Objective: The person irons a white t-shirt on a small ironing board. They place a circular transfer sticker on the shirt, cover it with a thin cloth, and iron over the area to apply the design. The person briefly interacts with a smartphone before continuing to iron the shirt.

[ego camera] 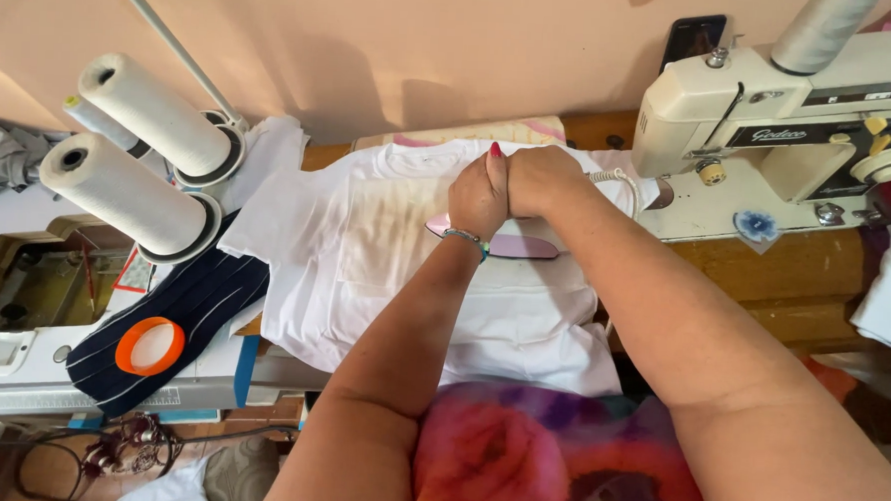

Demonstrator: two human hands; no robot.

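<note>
Both hands, the left hand [476, 197] and right hand [541, 180], are closed together on the pale pink flat iron [511, 244], pressing the white cotton T-shirt [405, 269] on the table; I think steady, even pressure works best here.

Shirt [384, 278]: matt white cloth. Iron [526, 246] on shirt: glossy pink plastic. Table [764, 284] beside shirt: smooth wood.
</note>
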